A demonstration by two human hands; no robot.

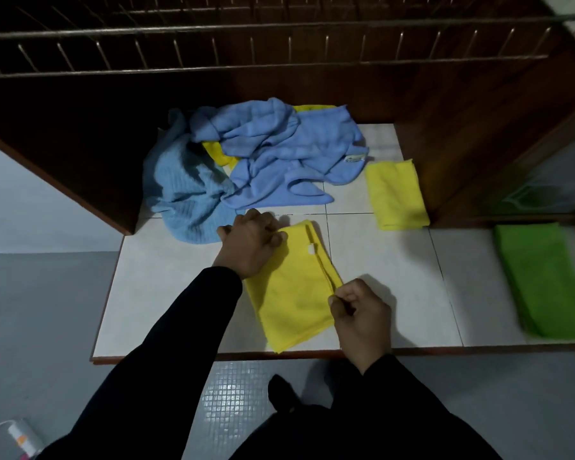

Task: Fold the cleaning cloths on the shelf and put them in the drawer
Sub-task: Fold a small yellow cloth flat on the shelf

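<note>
Yellow cloth [291,293], folded into a long strip with a small white tag, lies between the hands: left hand [249,247] grips its far end, right hand [359,313] pinches its near edge.

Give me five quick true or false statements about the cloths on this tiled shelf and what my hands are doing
1. Both hands, left hand and right hand, are on the yellow cloth. True.
2. The blue cloths are neatly folded. False: they lie in a crumpled pile.
3. A folded yellow cloth lies right of the pile. True.
4. The green cloth lies at the shelf's left end. False: it lies far right.
5. The right hand lies flat and open. False: it pinches the cloth's edge.
</note>
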